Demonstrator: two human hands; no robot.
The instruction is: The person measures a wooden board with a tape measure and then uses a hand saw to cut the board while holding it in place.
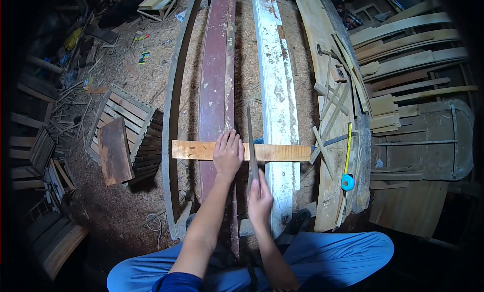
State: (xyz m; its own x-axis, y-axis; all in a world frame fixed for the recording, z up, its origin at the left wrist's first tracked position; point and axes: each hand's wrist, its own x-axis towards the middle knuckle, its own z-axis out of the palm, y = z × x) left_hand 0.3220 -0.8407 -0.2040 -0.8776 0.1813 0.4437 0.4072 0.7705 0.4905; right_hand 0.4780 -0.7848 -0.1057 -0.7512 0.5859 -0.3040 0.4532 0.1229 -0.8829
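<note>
A narrow wooden board (pixel 194 150) lies crosswise over a dark red plank (pixel 214 85) and a white, paint-flecked plank (pixel 277 90). Pressing down on that board, my left hand (pixel 228 153) has its fingers together over the far edge. My right hand (pixel 259 199) is closed around the near end of a handsaw (pixel 250 123). The saw's thin blade points away from me and crosses the board just right of my left hand. Whether its teeth have cut into the wood cannot be made out.
On the right-hand beam (pixel 327 191) lie a tape measure (pixel 348 181), partly drawn out, a hammer (pixel 327 52) and loose wood strips. A slatted wooden piece (pixel 121 120) stands on the left over shavings. Stacked boards (pixel 403 60) line the right side.
</note>
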